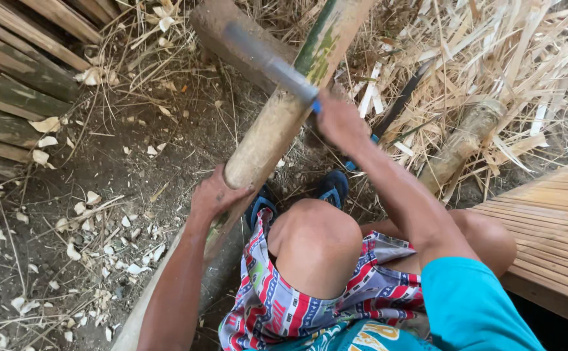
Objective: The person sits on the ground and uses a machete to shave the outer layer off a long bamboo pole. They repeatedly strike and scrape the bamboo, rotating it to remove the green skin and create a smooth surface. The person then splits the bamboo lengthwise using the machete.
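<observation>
Right hand (339,120) clamped on the blue handle of a blade (267,63), steel laid across the pole (277,120) and blurred, so likely in motion. Left hand (214,194) wrapped around the pole lower down, below the scraped pale stretch, well apart from the right hand but on the same line as the blade's travel. Pole slanting from the top of the frame down past the bare knee (313,234) toward the lower left, green skin still on its upper part. Risks, as a judgement: blade glancing off the hard round surface and sliding down toward the left fingers; pole rolling in a one-handed grip and throwing the edge sideways toward the knee or the sandalled foot (332,188). Chips (89,221) and loose strips (492,58) scattered on the dirt, poor footing; slatted bench (550,221) at right, log (462,140) beyond
</observation>
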